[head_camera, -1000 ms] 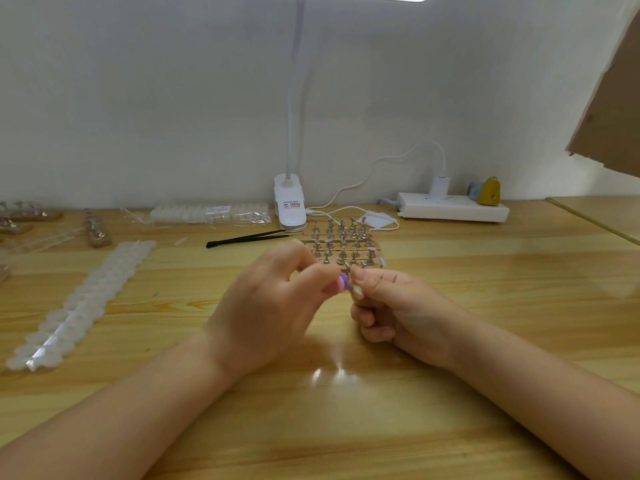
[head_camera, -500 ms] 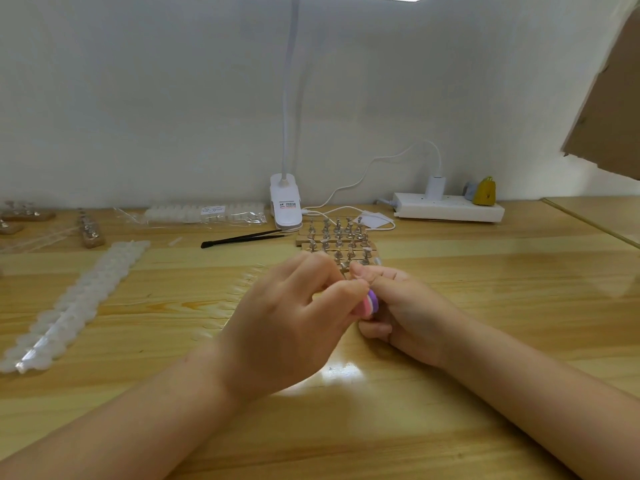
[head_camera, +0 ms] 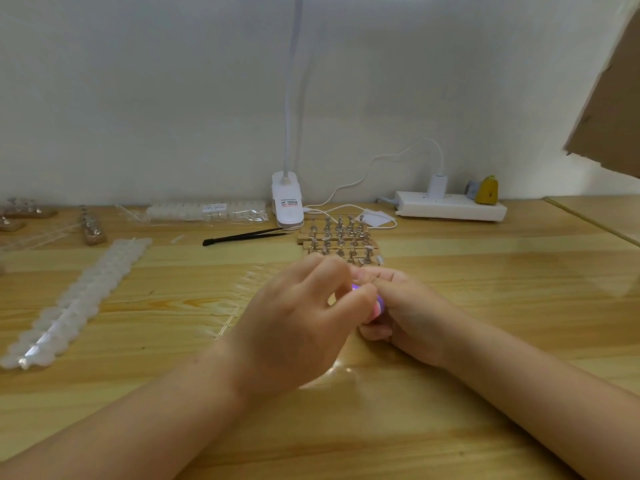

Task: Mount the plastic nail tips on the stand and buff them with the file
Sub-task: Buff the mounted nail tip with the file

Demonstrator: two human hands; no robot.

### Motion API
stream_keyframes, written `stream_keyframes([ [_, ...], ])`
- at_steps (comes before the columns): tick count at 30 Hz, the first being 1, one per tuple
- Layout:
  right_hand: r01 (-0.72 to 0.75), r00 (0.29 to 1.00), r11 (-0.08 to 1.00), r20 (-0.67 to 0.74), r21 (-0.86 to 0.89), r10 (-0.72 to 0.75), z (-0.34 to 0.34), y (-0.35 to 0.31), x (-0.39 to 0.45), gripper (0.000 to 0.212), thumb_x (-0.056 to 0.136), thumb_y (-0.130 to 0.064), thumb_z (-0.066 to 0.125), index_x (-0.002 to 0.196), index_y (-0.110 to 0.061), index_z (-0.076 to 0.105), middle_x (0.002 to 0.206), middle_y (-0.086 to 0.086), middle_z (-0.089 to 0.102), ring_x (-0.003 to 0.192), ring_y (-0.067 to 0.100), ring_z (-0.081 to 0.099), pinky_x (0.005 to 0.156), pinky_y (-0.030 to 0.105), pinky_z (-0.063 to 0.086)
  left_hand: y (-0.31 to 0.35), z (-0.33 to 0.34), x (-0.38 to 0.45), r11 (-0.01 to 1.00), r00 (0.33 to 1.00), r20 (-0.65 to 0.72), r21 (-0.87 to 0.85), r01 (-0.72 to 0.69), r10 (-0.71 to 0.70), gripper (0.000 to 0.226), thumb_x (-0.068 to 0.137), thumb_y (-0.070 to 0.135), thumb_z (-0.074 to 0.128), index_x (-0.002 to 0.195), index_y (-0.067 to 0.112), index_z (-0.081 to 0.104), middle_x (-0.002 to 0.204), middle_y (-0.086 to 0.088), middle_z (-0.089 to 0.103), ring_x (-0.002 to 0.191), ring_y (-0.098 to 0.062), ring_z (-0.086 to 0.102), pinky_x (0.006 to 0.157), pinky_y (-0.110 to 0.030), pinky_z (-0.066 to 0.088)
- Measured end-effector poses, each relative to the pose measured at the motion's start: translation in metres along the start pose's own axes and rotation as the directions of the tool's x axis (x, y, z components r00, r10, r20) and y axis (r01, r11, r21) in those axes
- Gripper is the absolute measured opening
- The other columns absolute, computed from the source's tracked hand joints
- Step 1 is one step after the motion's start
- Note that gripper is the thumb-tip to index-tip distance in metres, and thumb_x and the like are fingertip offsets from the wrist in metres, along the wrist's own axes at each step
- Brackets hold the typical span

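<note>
My left hand (head_camera: 298,323) pinches a small pink and purple file (head_camera: 379,306) between thumb and fingers at the middle of the table. My right hand (head_camera: 412,317) lies against it, fingers curled and pinching something small at the file's tip. It looks like a nail tip, but the fingers mostly hide it. Just behind both hands stand wooden bars with several metal nail stands (head_camera: 339,239). A clear strip of nail tips (head_camera: 242,292) lies on the wood left of my left hand.
A long white strip of nail tips (head_camera: 79,306) lies at the left, and a bagged strip (head_camera: 207,211) at the back. Black tweezers (head_camera: 242,236), a lamp clip (head_camera: 287,204), a power strip (head_camera: 450,209) and more stands (head_camera: 91,228) line the far edge.
Both hands have dropped a little toward me and closer to the table. The file has slid from the left fingertips' top to between the two hands.
</note>
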State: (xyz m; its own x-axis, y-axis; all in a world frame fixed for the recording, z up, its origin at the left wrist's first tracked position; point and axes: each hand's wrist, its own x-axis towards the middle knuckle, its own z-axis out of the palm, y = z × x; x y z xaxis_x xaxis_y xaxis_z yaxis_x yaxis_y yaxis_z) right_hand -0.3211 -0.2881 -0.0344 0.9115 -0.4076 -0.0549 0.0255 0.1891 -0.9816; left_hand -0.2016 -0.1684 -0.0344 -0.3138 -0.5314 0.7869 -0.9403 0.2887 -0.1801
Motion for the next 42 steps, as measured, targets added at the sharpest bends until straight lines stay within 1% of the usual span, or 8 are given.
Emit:
stream_keyframes([
  [10, -0.004, 1.000, 1.000, -0.004, -0.005, 0.004, 0.000, 0.000, -0.001, 0.024, 0.090, -0.030, 0.054, 0.078, -0.009, 0.053, 0.057, -0.001, 0.043, 0.047, 0.006, 0.037, 0.038, 0.016, 0.026, -0.002, 0.000, 0.000, 1.000, 0.999, 0.034, -0.005, 0.008, -0.008, 0.012, 0.078, 0.001, 0.073, 0.086, 0.007, 0.068, 0.071, -0.010, 0.054, 0.063, -0.021, 0.044, 0.053, -0.035, 0.044],
  [14, -0.009, 0.999, 1.000, -0.034, 0.024, 0.009, 0.000, 0.000, -0.001, 0.026, 0.086, -0.030, 0.057, 0.066, -0.014, 0.052, 0.058, -0.002, 0.040, 0.050, 0.008, 0.041, 0.039, 0.017, 0.025, -0.021, -0.008, -0.004, 0.984, 0.986, 0.024, 0.068, 0.163, -0.165, 0.008, 0.084, 0.007, 0.068, 0.079, 0.000, 0.069, 0.068, -0.013, 0.052, 0.058, -0.027, 0.046, 0.049, -0.042, 0.044],
  [19, 0.001, 0.999, 1.000, 0.033, 0.003, -0.002, -0.002, 0.000, 0.000, 0.025, 0.092, -0.030, 0.053, 0.081, -0.008, 0.054, 0.058, 0.000, 0.043, 0.047, 0.006, 0.037, 0.038, 0.016, 0.029, 0.000, -0.002, 0.001, 0.999, 1.000, 0.003, -0.050, -0.005, 0.005, 0.019, 0.081, 0.004, 0.071, 0.096, 0.011, 0.062, 0.074, -0.012, 0.059, 0.065, -0.025, 0.054, 0.059, -0.039, 0.048],
  [24, -0.002, 1.000, 1.000, 0.025, 0.025, 0.001, -0.001, 0.000, -0.001, 0.026, 0.084, -0.034, 0.058, 0.063, -0.018, 0.058, 0.061, -0.001, 0.040, 0.053, 0.009, 0.041, 0.040, 0.017, 0.027, -0.019, -0.008, -0.004, 0.987, 0.986, 0.034, -0.015, 0.161, -0.161, 0.016, 0.090, 0.014, 0.060, 0.086, 0.001, 0.069, 0.071, -0.014, 0.056, 0.060, -0.030, 0.052, 0.054, -0.043, 0.048],
  [29, -0.001, 0.998, 1.000, 0.061, -0.006, 0.002, -0.002, 0.000, -0.001, 0.029, 0.095, -0.030, 0.050, 0.079, -0.006, 0.055, 0.064, 0.002, 0.043, 0.052, 0.007, 0.038, 0.041, 0.017, 0.027, -0.003, -0.001, 0.000, 0.996, 1.000, 0.001, -0.082, 0.021, -0.021, 0.014, 0.088, 0.012, 0.065, 0.100, 0.012, 0.057, 0.077, -0.011, 0.060, 0.069, -0.024, 0.055, 0.066, -0.033, 0.047],
  [33, -0.007, 1.000, 1.000, 0.023, -0.006, 0.008, 0.002, -0.001, -0.002, 0.027, 0.084, -0.034, 0.057, 0.062, -0.017, 0.057, 0.062, -0.002, 0.039, 0.053, 0.009, 0.041, 0.041, 0.017, 0.026, -0.019, -0.006, -0.004, 0.984, 0.984, 0.029, 0.007, 0.178, -0.178, 0.014, 0.087, 0.012, 0.064, 0.085, 0.000, 0.070, 0.071, -0.014, 0.057, 0.061, -0.030, 0.053, 0.055, -0.043, 0.047],
  [38, 0.003, 1.000, 1.000, 0.022, -0.007, -0.003, 0.002, -0.001, -0.001, 0.027, 0.094, -0.029, 0.051, 0.073, -0.012, 0.055, 0.059, 0.000, 0.043, 0.048, 0.006, 0.037, 0.039, 0.016, 0.026, -0.004, -0.001, -0.001, 1.000, 1.000, -0.005, -0.003, -0.024, 0.024, 0.015, 0.088, 0.010, 0.065, 0.099, 0.011, 0.055, 0.074, -0.011, 0.060, 0.064, -0.026, 0.054, 0.060, -0.040, 0.049],
  [42, -0.003, 1.000, 1.000, -0.028, 0.030, 0.004, 0.001, -0.001, 0.000, 0.030, 0.086, -0.031, 0.057, 0.060, -0.018, 0.058, 0.059, -0.001, 0.038, 0.051, 0.009, 0.038, 0.038, 0.016, 0.024, -0.019, -0.005, -0.003, 0.989, 0.991, 0.024, 0.067, 0.130, -0.132, 0.004, 0.086, 0.004, 0.065, 0.084, 0.001, 0.066, 0.069, -0.014, 0.054, 0.058, -0.029, 0.049, 0.051, -0.043, 0.046],
])
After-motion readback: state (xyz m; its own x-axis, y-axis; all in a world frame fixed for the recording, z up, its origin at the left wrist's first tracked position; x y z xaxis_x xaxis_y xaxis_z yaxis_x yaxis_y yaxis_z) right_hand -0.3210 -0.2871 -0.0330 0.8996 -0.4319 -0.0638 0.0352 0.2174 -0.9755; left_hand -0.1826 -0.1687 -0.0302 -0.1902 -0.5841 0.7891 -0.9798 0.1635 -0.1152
